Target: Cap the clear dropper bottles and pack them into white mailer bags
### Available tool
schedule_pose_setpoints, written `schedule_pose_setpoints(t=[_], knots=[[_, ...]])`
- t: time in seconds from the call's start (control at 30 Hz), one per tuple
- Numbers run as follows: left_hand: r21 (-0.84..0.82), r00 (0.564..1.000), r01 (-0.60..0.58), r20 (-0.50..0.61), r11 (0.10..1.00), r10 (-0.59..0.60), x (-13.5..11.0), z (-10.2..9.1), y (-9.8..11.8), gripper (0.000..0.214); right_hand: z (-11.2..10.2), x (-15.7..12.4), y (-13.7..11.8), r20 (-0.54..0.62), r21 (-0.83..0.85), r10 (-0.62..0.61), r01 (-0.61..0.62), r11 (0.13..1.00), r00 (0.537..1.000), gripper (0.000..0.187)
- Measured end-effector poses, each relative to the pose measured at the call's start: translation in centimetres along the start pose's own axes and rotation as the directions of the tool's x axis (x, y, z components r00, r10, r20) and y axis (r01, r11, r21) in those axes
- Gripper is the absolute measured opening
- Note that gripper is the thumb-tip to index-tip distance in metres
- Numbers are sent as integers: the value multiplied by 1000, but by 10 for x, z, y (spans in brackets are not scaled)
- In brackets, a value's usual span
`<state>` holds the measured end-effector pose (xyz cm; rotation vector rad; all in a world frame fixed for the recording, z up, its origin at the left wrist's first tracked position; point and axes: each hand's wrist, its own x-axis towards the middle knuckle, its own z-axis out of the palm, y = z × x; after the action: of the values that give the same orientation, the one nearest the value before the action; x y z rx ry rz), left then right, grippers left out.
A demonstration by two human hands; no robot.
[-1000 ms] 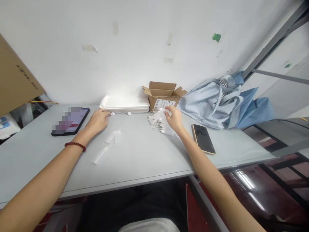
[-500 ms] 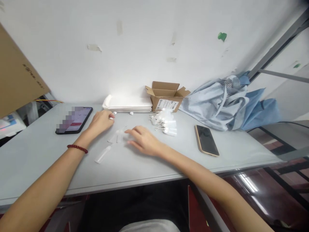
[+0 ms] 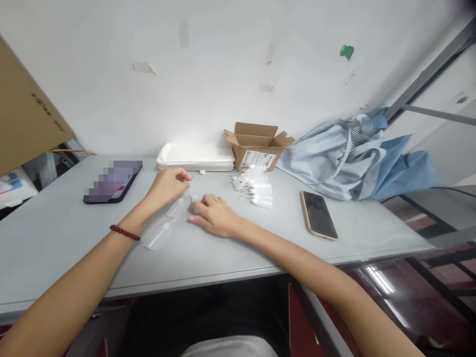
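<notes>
My left hand (image 3: 169, 184) hovers over the grey table (image 3: 223, 248) with its fingers pinched on a small white cap. My right hand (image 3: 213, 215) rests on the table just right of it, fingers curled round a small clear bottle whose tip shows at its fingertips. Two more clear bottles lie by the hands: one (image 3: 175, 208) under my left hand, one (image 3: 158, 236) nearer me. A heap of finished bottles (image 3: 255, 191) lies to the right. One loose white cap (image 3: 202, 172) sits near the back.
A stack of white trays (image 3: 195, 157) and an open cardboard box (image 3: 256, 146) stand against the wall. A phone with a lit screen (image 3: 111, 181) lies at the left, a dark phone (image 3: 319, 215) at the right. Blue cloth (image 3: 353, 153) is piled at the back right.
My right hand left the bottle heap and came left to a bottle at the table's middle. My left hand picked a cap from near the trays and drew it toward the right hand.
</notes>
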<state>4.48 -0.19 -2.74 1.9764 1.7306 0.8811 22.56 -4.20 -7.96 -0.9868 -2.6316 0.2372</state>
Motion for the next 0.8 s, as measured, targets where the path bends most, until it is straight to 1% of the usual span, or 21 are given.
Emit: schedule_pose_setpoints(t=[0.1, 0.2, 0.3, 0.37, 0.47, 0.57, 0.63, 0.7, 0.8], knots=[[-182, 997, 52, 65, 982, -41, -1, 2, -3, 14, -2, -1, 8, 4, 12, 63, -63, 998, 998, 41], [-369, 988, 132, 128, 920, -90, -4, 3, 0, 18, -5, -4, 14, -14, 49, 106, -106, 993, 994, 31], [-442, 977, 189, 176, 877, -122, -8, 2, 7, 22, -9, -8, 19, -89, 125, 128, -116, 985, 988, 25], [-480, 965, 238, 218, 844, -149, -11, 2, 11, 24, -12, -11, 20, -148, 173, 128, -102, 980, 981, 23], [-572, 937, 323, 305, 754, -170, -12, 3, 14, 28, -16, -14, 21, -211, 231, 102, -52, 972, 972, 18], [-690, 926, 358, 352, 629, -140, -12, 6, 14, 28, -17, -16, 20, -236, 267, 36, 29, 963, 971, 15], [-738, 928, 349, 356, 578, -105, -12, 9, 15, 27, -17, -16, 19, -232, 279, 7, 60, 959, 973, 14], [-752, 931, 327, 362, 572, -57, -12, 10, 15, 27, -17, -17, 18, -220, 285, -5, 69, 956, 975, 14], [-724, 922, 306, 386, 619, -4, -13, 11, 14, 26, -19, -17, 16, -205, 304, -6, 69, 950, 979, 15]])
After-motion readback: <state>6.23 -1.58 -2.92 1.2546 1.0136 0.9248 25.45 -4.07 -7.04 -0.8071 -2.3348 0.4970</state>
